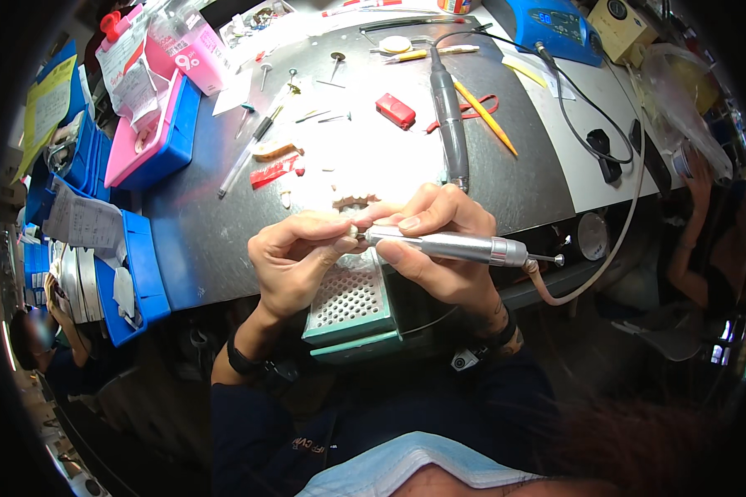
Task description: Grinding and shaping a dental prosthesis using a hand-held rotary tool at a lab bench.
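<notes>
My right hand (448, 219) is closed around a silver rotary handpiece (464, 247), its tip pointing left. A pale hose runs from its back end. My left hand (290, 261) pinches a small whitish tooth-like piece (353, 233) between thumb and fingers, right at the handpiece's tip. Whether the tip touches the piece I cannot tell. Just beyond my fingertips lies a brownish dental model (356, 201), partly hidden by the hands and washed out by glare. Below the hands is a green box with a perforated white top (348, 300).
A dark handpiece (449, 124) with a black cable lies beyond my right hand, near a yellow pencil (487, 120) and a red case (395, 111). Blue bins (133, 273) line the left. A blue control unit (555, 29) stands back right. Other people sit at both sides.
</notes>
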`<state>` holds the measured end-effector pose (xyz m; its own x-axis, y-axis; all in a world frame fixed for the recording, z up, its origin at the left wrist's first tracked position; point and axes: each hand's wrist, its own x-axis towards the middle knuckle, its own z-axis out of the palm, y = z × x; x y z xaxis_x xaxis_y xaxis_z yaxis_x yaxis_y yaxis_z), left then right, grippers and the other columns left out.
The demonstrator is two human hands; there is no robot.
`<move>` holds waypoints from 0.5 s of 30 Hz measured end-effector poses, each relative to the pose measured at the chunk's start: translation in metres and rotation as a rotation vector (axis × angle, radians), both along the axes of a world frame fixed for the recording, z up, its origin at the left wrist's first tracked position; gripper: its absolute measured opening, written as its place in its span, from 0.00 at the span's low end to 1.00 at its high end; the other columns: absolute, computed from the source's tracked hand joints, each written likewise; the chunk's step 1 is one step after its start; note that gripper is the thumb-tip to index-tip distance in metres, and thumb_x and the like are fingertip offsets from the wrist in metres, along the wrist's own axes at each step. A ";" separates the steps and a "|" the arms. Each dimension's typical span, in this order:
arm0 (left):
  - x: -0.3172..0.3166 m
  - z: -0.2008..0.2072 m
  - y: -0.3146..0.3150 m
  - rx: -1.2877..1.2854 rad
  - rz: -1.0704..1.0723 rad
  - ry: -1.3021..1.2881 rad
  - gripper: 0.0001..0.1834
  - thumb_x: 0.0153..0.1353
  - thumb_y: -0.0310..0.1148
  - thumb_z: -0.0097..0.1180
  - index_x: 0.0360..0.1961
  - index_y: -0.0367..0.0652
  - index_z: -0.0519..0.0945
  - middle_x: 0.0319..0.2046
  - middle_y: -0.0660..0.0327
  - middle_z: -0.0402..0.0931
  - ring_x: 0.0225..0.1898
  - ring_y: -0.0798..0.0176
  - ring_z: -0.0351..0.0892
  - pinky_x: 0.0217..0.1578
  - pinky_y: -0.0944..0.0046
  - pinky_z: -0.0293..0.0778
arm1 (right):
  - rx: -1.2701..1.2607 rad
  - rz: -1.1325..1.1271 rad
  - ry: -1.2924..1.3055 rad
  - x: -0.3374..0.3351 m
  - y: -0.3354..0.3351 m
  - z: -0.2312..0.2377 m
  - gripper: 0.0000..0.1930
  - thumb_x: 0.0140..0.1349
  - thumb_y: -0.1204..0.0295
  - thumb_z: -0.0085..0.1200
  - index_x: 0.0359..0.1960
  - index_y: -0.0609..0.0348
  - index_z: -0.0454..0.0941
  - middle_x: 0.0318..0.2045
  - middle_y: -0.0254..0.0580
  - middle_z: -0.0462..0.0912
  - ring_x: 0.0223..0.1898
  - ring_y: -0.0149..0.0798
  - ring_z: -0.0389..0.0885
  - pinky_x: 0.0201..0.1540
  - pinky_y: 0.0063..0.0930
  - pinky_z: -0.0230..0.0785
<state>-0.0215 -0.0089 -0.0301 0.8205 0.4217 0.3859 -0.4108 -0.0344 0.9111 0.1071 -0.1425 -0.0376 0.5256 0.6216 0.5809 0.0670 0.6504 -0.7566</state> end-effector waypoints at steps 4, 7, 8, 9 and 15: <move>0.000 0.000 -0.001 0.011 0.004 -0.031 0.10 0.53 0.10 0.55 0.37 0.28 0.79 0.37 0.46 0.79 0.39 0.57 0.82 0.41 0.60 0.82 | 0.000 0.003 0.023 -0.003 -0.001 0.001 0.10 0.53 0.83 0.61 0.31 0.61 0.70 0.28 0.41 0.76 0.43 0.47 0.83 0.43 0.31 0.76; 0.000 -0.003 0.003 0.040 -0.004 -0.032 0.11 0.53 0.09 0.55 0.37 0.28 0.79 0.37 0.46 0.79 0.39 0.56 0.82 0.42 0.60 0.81 | 0.006 0.002 0.072 -0.004 0.000 0.002 0.10 0.53 0.82 0.61 0.31 0.61 0.70 0.28 0.41 0.76 0.43 0.47 0.83 0.42 0.31 0.76; 0.000 -0.005 0.004 0.063 -0.010 -0.024 0.11 0.53 0.09 0.54 0.37 0.28 0.79 0.37 0.47 0.79 0.39 0.56 0.82 0.42 0.60 0.81 | -0.001 -0.009 0.031 -0.002 0.000 0.000 0.10 0.53 0.82 0.61 0.31 0.61 0.70 0.28 0.41 0.76 0.43 0.47 0.83 0.42 0.31 0.76; 0.000 -0.006 0.005 0.060 -0.009 -0.022 0.11 0.53 0.09 0.54 0.37 0.28 0.79 0.37 0.47 0.79 0.39 0.56 0.82 0.42 0.60 0.81 | -0.009 -0.019 -0.009 0.000 0.001 -0.001 0.10 0.53 0.82 0.61 0.31 0.61 0.70 0.28 0.40 0.76 0.43 0.47 0.83 0.42 0.31 0.76; -0.001 -0.001 0.001 0.000 -0.029 0.002 0.09 0.56 0.13 0.55 0.40 0.27 0.77 0.37 0.45 0.79 0.40 0.54 0.82 0.44 0.57 0.80 | 0.045 0.059 0.073 0.000 -0.001 0.001 0.11 0.55 0.85 0.58 0.35 0.62 0.69 0.33 0.43 0.76 0.46 0.45 0.82 0.43 0.29 0.75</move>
<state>-0.0225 -0.0082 -0.0311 0.8330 0.3976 0.3847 -0.4103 -0.0225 0.9117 0.1072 -0.1439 -0.0369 0.5309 0.6266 0.5705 -0.0264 0.6852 -0.7279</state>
